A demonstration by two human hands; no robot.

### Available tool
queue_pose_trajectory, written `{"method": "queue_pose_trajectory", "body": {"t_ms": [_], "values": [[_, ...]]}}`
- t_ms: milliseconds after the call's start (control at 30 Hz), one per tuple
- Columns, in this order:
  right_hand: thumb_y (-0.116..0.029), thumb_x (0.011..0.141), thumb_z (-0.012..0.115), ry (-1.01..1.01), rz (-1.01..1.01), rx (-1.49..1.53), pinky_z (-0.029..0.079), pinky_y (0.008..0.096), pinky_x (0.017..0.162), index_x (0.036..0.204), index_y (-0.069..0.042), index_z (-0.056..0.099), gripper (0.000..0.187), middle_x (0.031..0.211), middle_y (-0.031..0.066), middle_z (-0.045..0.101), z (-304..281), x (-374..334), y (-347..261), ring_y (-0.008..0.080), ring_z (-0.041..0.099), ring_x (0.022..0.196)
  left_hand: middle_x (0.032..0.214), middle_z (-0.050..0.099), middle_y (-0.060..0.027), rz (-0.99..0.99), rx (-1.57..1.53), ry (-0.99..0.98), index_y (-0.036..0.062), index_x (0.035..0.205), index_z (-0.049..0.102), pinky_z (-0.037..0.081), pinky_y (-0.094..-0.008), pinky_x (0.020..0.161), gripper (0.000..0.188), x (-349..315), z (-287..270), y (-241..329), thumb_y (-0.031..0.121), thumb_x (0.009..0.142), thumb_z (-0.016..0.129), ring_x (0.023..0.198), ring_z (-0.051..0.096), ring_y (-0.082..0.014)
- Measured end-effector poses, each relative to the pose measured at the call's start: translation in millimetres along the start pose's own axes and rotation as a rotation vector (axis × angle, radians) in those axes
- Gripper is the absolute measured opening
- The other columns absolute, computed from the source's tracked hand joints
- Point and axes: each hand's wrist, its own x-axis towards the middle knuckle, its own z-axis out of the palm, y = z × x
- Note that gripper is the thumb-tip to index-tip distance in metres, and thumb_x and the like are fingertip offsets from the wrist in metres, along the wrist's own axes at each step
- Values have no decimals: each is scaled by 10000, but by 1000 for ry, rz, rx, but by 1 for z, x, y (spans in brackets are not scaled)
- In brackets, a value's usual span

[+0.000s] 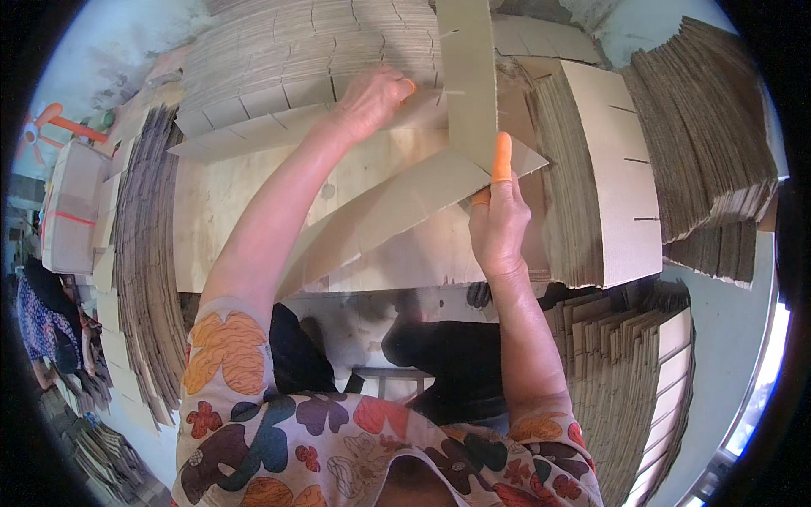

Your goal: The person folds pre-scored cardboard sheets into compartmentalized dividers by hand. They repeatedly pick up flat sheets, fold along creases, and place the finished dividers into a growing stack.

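My right hand is closed on a plain cardboard strip, its orange-sheathed finger pointing up along the board. That strip slants across the wooden board from lower left to upper right. Beside that finger, an upright cardboard strip with short slots meets its far end. Farther off to the left, my left hand is curled at the upper edge of a slotted cardboard strip along the back of the board; one fingertip wears an orange cover. The contact under its fingers is partly hidden.
Large stacks of slotted cardboard rise at the back. More stacks stand at the right, far right and left. An orange fan and a white box are at left. The pale wooden board lies beneath my arms.
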Motion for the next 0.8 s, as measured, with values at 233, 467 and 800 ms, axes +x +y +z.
{"method": "queue_pose_trajectory", "body": {"t_ms": [233,467,800], "values": [[114,758,510,-34,113,38,515,312,715,1445,-179,316,771,1057,146,615,-10,-6,-10,254,637,795,715,579,-141,-23,-43,43,12,761,594,490,-415,679,124,-4,-11,12,-71,683,545,780,582,-316],[84,725,564,-75,22,-42,541,389,613,1455,-92,232,821,1008,178,599,-11,-11,-7,341,616,712,752,603,-152,68,-193,151,-8,804,618,481,-419,642,177,-7,-25,36,-76,662,537,741,567,-326],[45,719,572,-108,-9,-32,537,430,591,1409,-19,299,745,1111,245,581,-3,-44,-4,366,628,688,781,616,-150,-7,-298,103,-1,848,634,479,-383,629,159,-34,-61,60,-58,707,590,728,576,-316]]}}
